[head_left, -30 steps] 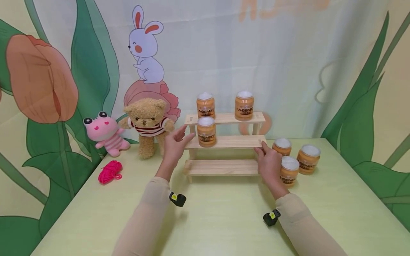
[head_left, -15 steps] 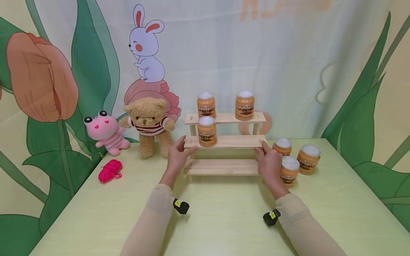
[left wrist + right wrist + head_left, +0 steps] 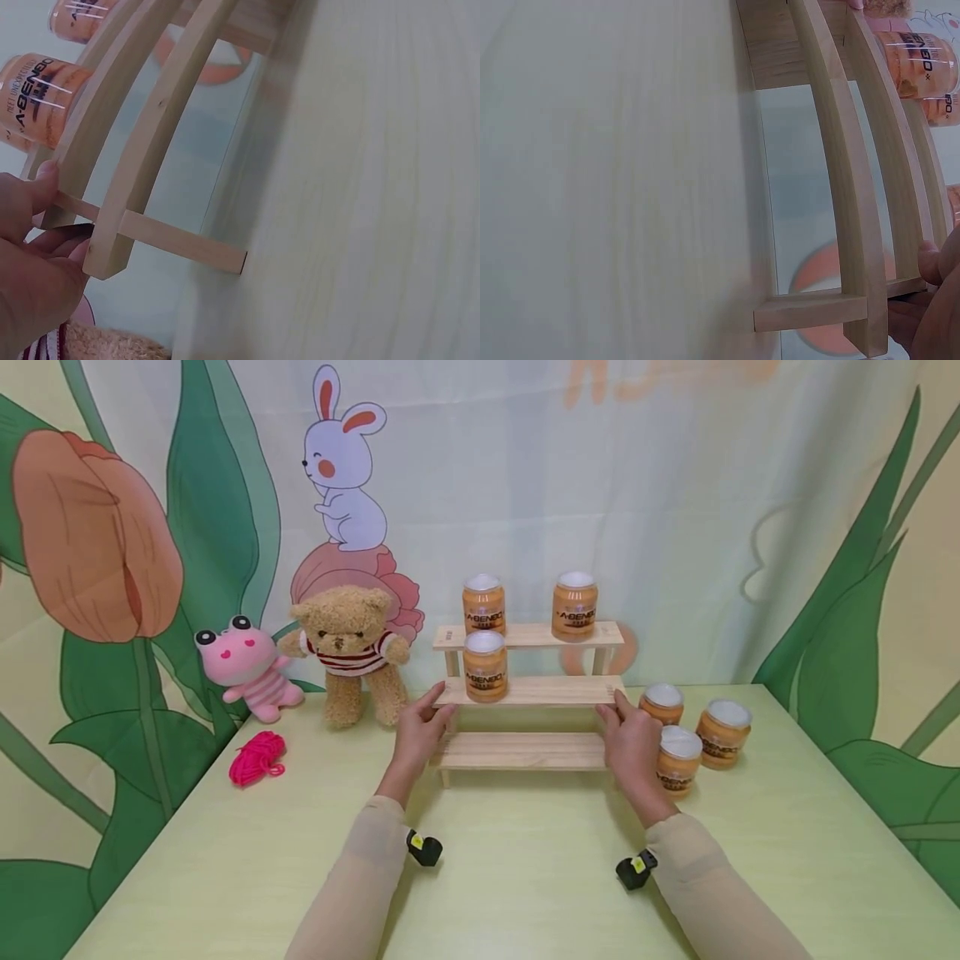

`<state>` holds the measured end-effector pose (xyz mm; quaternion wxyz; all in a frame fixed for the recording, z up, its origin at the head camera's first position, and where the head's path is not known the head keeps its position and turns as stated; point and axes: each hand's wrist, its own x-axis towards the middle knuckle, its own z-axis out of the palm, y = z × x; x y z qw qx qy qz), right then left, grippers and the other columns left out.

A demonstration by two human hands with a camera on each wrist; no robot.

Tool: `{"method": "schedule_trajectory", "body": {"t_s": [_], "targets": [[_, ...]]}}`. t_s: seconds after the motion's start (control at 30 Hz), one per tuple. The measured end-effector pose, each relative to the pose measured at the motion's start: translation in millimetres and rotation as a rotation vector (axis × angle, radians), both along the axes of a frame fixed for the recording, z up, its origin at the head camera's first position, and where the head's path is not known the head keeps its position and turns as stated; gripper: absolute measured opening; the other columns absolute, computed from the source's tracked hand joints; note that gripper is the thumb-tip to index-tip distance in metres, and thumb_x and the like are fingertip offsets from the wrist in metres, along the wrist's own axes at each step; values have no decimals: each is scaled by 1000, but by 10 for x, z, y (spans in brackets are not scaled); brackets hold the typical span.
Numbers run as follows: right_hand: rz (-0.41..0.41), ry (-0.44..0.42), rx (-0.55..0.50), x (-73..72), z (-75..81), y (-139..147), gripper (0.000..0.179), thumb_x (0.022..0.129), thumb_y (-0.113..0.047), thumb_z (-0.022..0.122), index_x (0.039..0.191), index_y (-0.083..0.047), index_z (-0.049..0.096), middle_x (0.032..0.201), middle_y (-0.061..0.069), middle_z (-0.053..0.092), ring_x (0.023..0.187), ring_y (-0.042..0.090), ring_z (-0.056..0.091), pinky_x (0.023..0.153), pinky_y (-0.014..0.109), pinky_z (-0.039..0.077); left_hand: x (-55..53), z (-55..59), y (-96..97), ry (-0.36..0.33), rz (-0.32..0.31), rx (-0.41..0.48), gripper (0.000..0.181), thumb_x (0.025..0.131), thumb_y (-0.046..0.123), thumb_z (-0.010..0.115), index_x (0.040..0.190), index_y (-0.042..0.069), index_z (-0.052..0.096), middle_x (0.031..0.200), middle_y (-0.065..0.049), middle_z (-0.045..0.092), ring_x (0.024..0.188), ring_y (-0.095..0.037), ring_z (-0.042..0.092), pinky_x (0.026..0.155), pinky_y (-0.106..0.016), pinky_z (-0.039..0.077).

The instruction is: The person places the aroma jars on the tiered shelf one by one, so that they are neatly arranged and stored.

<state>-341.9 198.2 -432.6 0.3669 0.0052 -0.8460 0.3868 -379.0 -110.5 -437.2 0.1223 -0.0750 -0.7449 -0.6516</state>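
Note:
A three-tier wooden display rack (image 3: 528,752) stands on the table in the head view. My left hand (image 3: 420,731) grips the left end of its middle tier, thumb at the front edge. At the opposite end of that tier, my right hand (image 3: 632,745) holds on the same way. In the left wrist view, the left thumb (image 3: 46,180) presses on the tier's front edge with fingers curled under. One orange jar (image 3: 486,667) with a white lid sits at the left of the middle tier. Two similar jars stand on the top tier, a left jar (image 3: 483,602) and a right jar (image 3: 575,606).
Close to my right hand stand three more orange jars: a front jar (image 3: 678,764), a back jar (image 3: 662,700) and an outer jar (image 3: 723,735). Left of the rack are a teddy bear (image 3: 345,652), a pink frog plush (image 3: 247,668) and pink yarn (image 3: 257,760).
My left hand has moved down and right from beside the middle tier and taken hold of its left end. The right hand has kept its grip, and the rack looks unmoved.

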Motion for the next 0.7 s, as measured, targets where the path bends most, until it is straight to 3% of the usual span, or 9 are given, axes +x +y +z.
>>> {"method": "schedule_trajectory", "body": {"t_s": [0.2, 0.7], "targets": [[-2, 0, -2, -1, -12, -9, 42, 95, -15, 70, 129, 9, 61, 108, 26, 69, 79, 38, 70, 69, 52, 56, -21, -15, -5, 42, 7, -106, 45, 102, 16, 61, 146, 9, 53, 87, -10, 68, 53, -8, 42, 47, -21, 34], [-1, 22, 13, -12, -12, 32, 41, 93, -15, 73, 126, 9, 65, 108, 28, 68, 91, 45, 68, 77, 57, 54, -53, -3, 11, -14, 25, -52, 45, 99, 15, 65, 143, 10, 56, 98, -14, 73, 55, -7, 44, 47, -18, 32]]}}
